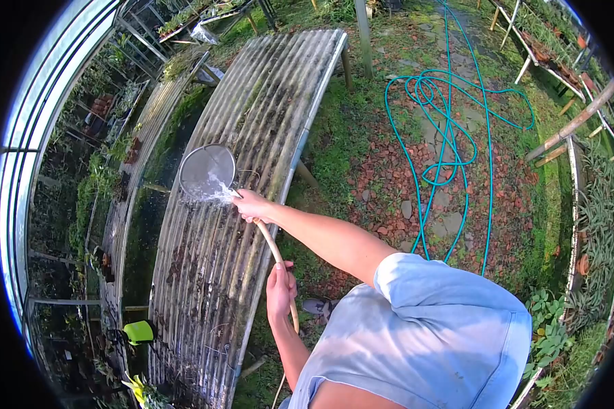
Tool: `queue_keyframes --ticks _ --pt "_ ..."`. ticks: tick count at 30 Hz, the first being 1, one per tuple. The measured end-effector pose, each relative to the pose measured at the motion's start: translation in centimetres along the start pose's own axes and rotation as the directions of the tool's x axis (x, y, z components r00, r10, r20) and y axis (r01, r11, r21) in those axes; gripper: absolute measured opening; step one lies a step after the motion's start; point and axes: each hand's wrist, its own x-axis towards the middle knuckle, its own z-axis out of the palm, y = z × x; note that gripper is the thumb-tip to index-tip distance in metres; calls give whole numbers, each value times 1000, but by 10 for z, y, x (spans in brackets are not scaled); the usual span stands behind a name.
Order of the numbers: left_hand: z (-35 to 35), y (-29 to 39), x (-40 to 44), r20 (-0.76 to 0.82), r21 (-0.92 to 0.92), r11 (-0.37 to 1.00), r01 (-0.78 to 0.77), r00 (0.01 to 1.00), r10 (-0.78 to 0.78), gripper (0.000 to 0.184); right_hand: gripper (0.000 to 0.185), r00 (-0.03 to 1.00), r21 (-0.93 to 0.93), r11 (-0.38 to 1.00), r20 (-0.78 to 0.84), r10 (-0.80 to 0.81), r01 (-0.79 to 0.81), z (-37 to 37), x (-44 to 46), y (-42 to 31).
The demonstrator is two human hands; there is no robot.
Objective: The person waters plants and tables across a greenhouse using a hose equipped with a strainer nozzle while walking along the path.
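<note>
My right hand (251,206) reaches over a corrugated bench top (280,82), its fingers closed round the end of a beige hose (273,244). Water (215,187) splashes out just beyond the fingers. In that spray is a round, grey, mesh-like disc with a thin rim (208,165), resembling a strainer; its near edge meets the right hand, but I cannot tell how it is held. Lower down, my left hand (280,290) is closed on the same hose by the bench edge. Dark dirt and wet patches mark the grooves of the sheet.
A teal hose (450,129) lies in loops on the brick-chip and mossy path. Plant benches (580,170) line the right side. Left stands another corrugated bench (126,198), with a lime-green pot (138,332) nearby. A wooden post (363,37) rises beyond the bench.
</note>
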Motion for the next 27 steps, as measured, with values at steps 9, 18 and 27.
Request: queue_keyframes --ticks 9,18,27 --pt "177 40 56 118 -191 981 40 993 -17 34 17 989 -9 999 -138 -52 52 -161 -42 -95" --pt "284 81 157 246 -24 993 -115 962 117 35 11 969 71 994 -240 -58 78 -302 -62 -200" --pt "332 72 302 203 125 987 -106 976 79 32 20 932 -20 990 -335 -136 138 -403 19 -315"
